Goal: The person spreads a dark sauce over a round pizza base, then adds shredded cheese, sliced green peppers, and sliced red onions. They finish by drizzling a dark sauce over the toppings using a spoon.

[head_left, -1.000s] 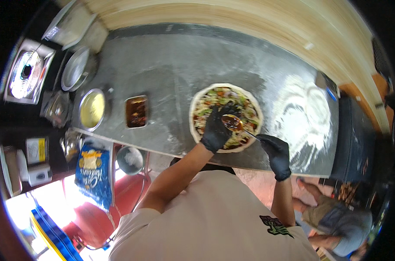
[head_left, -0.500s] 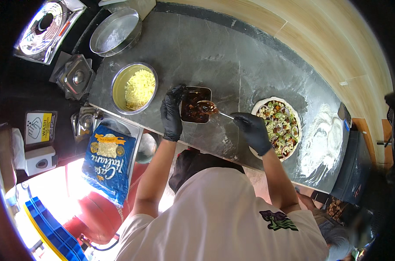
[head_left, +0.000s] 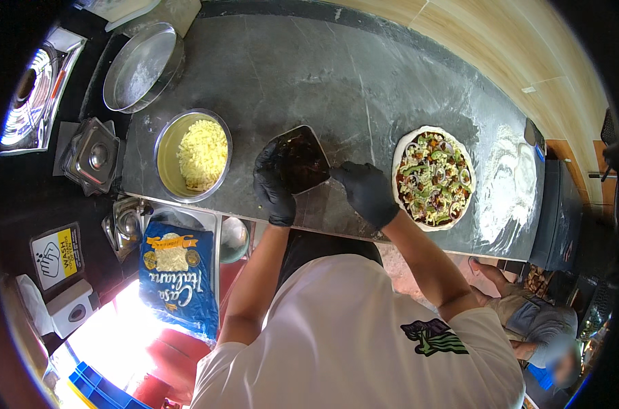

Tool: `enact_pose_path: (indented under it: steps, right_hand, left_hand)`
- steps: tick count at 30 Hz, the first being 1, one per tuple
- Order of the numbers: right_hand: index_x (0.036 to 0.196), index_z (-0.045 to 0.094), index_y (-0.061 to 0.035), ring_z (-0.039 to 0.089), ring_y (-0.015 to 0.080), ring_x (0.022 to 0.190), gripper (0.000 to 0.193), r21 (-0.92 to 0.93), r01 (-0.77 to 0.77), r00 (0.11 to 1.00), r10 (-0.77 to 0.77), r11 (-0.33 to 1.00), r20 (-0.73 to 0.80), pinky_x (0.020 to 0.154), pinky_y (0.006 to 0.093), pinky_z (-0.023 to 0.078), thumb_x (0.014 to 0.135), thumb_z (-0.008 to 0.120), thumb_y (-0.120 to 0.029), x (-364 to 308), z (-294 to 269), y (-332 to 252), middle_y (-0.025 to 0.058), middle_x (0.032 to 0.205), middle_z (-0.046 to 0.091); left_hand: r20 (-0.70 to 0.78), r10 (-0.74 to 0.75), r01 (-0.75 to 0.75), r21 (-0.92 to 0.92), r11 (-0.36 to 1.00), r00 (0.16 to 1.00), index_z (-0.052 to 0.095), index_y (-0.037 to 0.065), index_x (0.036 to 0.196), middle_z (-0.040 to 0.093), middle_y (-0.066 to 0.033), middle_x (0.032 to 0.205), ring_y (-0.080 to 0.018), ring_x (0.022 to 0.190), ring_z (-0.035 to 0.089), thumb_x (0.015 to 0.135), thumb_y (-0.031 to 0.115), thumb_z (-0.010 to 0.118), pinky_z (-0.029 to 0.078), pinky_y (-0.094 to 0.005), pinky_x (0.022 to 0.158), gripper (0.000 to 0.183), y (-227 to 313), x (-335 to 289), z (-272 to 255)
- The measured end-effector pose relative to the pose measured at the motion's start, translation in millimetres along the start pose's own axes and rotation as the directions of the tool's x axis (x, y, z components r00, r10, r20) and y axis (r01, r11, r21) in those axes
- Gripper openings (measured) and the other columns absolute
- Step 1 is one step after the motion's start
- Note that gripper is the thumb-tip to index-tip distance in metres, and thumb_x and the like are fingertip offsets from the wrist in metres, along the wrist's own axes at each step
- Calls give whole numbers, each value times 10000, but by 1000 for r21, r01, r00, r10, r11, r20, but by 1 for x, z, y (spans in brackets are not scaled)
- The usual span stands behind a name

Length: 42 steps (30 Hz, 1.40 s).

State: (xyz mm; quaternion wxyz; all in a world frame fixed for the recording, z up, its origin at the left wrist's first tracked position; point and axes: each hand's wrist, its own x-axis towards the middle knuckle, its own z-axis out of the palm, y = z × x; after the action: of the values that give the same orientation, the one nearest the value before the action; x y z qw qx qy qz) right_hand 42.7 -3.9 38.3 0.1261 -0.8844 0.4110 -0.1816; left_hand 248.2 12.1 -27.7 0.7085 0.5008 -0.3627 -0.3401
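Observation:
A rectangular metal container holds a dark brown sauce, and my black-gloved left hand grips its left side, tilting it. At its right corner, my gloved right hand is closed in a pinch around the spoon; the handle is mostly hidden by the fingers and the bowl of the spoon is hard to make out in the dark sauce. To the right of that hand lies a topped raw pizza, with onion rings, green pepper, shredded cheese and dark sauce on pale dough.
A steel bowl of shredded cheese stands left of the container on the grey counter. Behind it is a round pan. Flour covers the counter's right end. A blue bag lies at the lower left. Another person is at lower right.
The right hand has moved left, up to the container, and the spoon has gone lower into the sauce. The container now looks tilted. The whole view has shifted and turned slightly.

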Motion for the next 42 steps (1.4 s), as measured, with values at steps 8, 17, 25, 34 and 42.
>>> enact_pose_path:
  steps: [8,17,25,34,42]
  right_hand:
    - [1171,720,-125,668,314,845,366,-175,117,986,-94,978,137,751,451,525,820,631,-69,13,-68,4,91,949,661]
    - [1141,716,-114,666,327,770,340,-296,96,970,-22,950,244,687,463,536,805,661,-107,17,-41,-1,109,929,642]
    - [1077,721,-81,681,313,786,277,-275,155,976,-104,949,192,720,441,544,810,647,-96,19,-62,-13,111,959,652]
    - [876,686,-26,697,307,771,113,-361,380,892,-234,852,387,739,438,550,788,647,-87,75,-51,-25,166,864,669]
    - [967,778,-36,731,428,864,213,-162,103,922,-33,981,386,758,517,585,811,646,-95,83,-60,1,237,927,737]
  left_hand:
    - [3,162,-161,110,981,987,657,-28,1285,686,-171,1294,-273,1195,647,1139,412,405,484,-403,1068,528,10,1,10]
    - [202,60,-118,290,950,978,690,37,1268,721,-168,1224,-285,1130,686,1111,263,481,512,-386,997,345,22,34,16]
    - [196,96,-162,357,920,976,686,58,1287,722,-177,1203,-298,1104,692,1116,249,465,518,-389,980,339,14,36,17]
    - [138,-29,-17,325,945,990,675,25,1304,719,-182,1222,-248,1108,669,1138,281,444,500,-374,1000,383,6,43,20]
    - [104,-112,89,204,975,988,664,-11,1310,720,-152,1241,-228,1142,655,1140,304,462,479,-355,1043,411,4,47,16]
